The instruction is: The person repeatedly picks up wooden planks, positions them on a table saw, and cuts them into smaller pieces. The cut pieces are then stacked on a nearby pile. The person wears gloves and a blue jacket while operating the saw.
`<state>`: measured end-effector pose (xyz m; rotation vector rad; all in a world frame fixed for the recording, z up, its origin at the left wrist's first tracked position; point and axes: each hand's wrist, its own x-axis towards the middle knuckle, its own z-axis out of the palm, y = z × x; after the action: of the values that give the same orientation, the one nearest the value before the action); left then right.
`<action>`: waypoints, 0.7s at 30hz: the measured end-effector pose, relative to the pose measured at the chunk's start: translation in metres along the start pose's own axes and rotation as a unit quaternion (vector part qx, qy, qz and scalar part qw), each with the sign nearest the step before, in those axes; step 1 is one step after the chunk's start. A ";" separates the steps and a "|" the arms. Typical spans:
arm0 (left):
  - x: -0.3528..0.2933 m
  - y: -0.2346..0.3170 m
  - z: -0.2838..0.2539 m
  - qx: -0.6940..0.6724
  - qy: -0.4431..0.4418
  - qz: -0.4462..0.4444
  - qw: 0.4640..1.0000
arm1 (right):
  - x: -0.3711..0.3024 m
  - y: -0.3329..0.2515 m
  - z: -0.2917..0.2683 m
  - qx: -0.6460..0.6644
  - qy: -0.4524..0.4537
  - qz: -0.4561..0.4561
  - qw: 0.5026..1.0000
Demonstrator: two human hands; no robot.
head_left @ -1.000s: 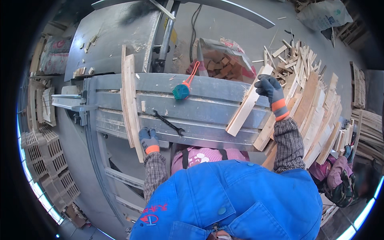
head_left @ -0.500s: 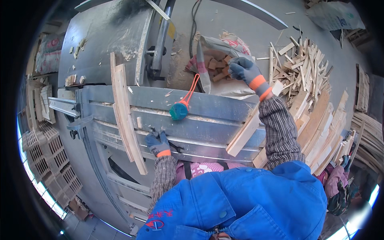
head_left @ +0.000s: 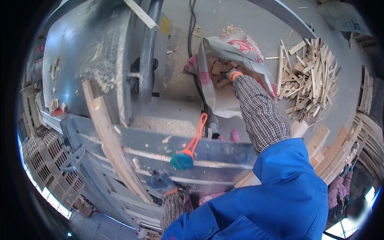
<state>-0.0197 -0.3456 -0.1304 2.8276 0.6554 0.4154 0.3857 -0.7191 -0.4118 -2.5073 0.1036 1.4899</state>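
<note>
My right hand, in a grey and orange glove, reaches down into the mouth of a white woven sack with pink stripes. Small wooden blocks lie inside, next to the hand; its fingers are mostly hidden among them. My left hand, gloved the same way, rests open on the near edge of the grooved metal table. Just ahead of it on the table is a round teal thing with an orange loop strap. Wooden strips lie across the table, left of that hand.
A heap of thin wood offcuts lies on the floor at the right. Nearer stand several boards. Far left is a metal machine top with sawdust, beside a steel rail. A black cable runs along the floor.
My right hand has gone from above the sack's right side down into it, and my body has leaned forward. My left hand stays on the table's near edge.
</note>
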 end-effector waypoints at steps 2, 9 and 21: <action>-0.005 -0.003 -0.003 0.015 0.006 0.019 1.000 | 0.025 -0.004 0.020 0.009 0.003 -0.019 1.000; 0.000 0.015 0.000 0.022 0.010 -0.016 1.000 | 0.116 -0.013 0.073 0.171 0.142 0.027 0.975; 0.024 0.016 0.021 0.054 -0.009 -0.001 0.999 | 0.136 -0.014 0.114 0.231 0.158 0.039 0.959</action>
<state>0.0135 -0.3514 -0.1404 2.9279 0.6962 0.3639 0.3561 -0.6725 -0.5807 -2.3385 0.5416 0.9341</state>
